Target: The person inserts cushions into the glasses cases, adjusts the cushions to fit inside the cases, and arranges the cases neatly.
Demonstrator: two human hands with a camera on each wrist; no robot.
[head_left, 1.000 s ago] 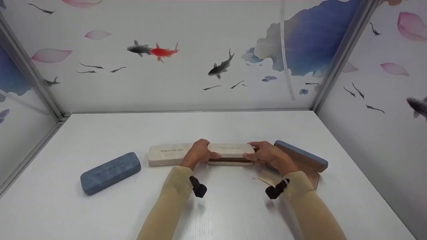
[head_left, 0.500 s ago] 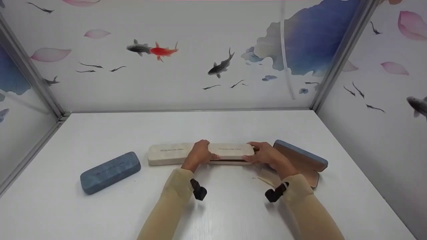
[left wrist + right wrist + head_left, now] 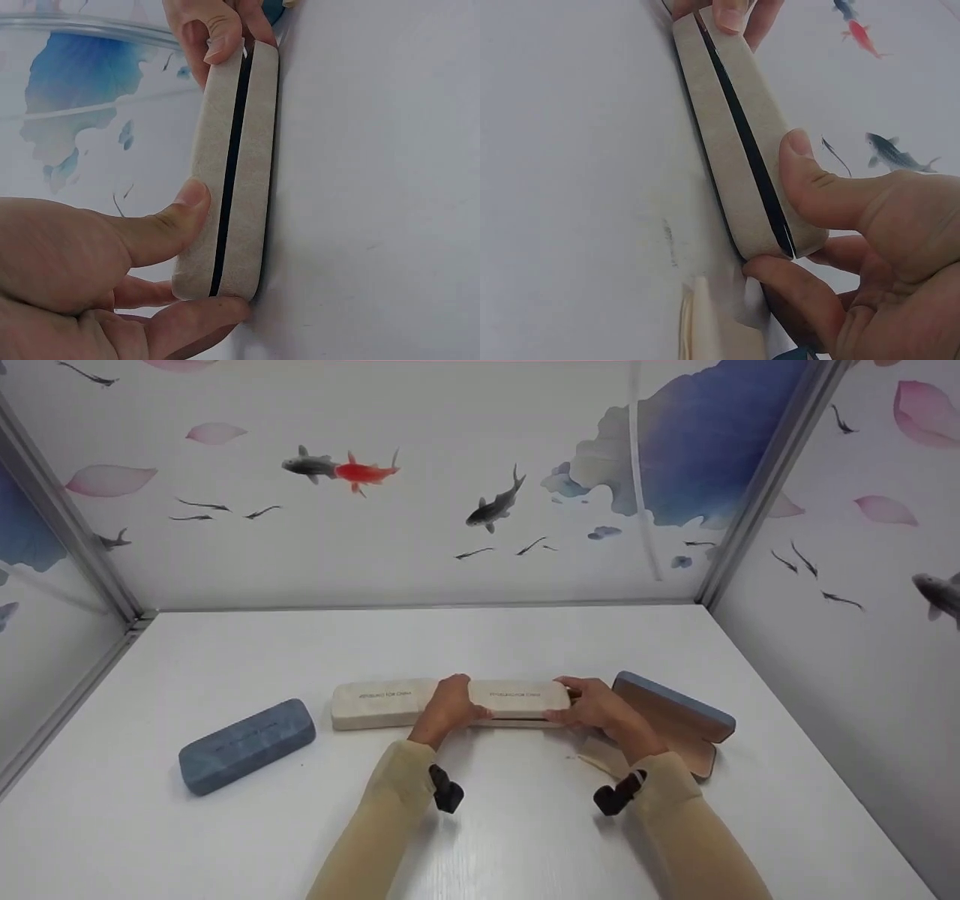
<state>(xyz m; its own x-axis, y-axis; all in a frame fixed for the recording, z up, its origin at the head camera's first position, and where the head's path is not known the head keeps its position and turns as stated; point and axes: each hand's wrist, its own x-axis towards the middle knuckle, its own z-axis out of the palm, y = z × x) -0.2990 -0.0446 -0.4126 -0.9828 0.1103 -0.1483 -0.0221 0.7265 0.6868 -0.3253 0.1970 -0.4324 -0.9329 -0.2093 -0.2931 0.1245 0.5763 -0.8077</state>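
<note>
Both hands are on a cream glasses case (image 3: 519, 701) at the middle of the table, its lid lowered to a narrow dark gap along the front. My left hand (image 3: 450, 706) grips the left end, thumb (image 3: 180, 217) on the lid and fingers round the end. At the other end my right hand (image 3: 600, 711) holds the case likewise, its thumb (image 3: 810, 180) pressing the lid. In the right wrist view the gap widens toward the right hand's end. Whatever lies inside is hidden.
A second cream glasses case (image 3: 382, 705) lies closed just left of the left hand. Farther left is a closed blue glasses case (image 3: 247, 746). Behind the right hand, a blue case with brown lining (image 3: 675, 716) stands open, a pale cloth (image 3: 604, 755) by it.
The held cream case's lid has come down: the brown interior visible a second ago has narrowed to a thin dark line. Both hands stay nearly in place.
</note>
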